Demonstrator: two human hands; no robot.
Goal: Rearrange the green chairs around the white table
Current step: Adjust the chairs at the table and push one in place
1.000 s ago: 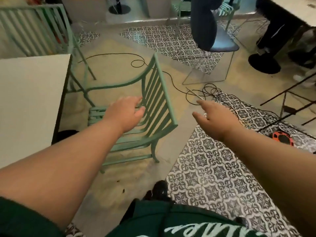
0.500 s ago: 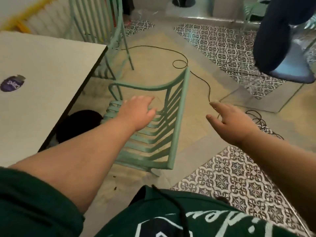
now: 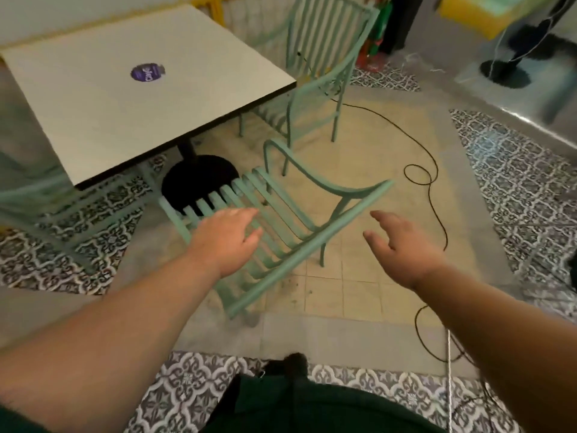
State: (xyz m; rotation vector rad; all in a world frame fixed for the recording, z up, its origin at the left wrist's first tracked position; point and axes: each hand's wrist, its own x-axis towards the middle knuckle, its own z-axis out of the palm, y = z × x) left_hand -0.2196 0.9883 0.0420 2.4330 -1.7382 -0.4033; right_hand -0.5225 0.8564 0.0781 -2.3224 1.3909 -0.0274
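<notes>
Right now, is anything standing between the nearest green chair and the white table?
Nothing loose shows between the near chair and the white table. Only the table's black base sits ahead of the seat, under the top. The black cable lies off to the right; the second chair stands at another side.
</notes>
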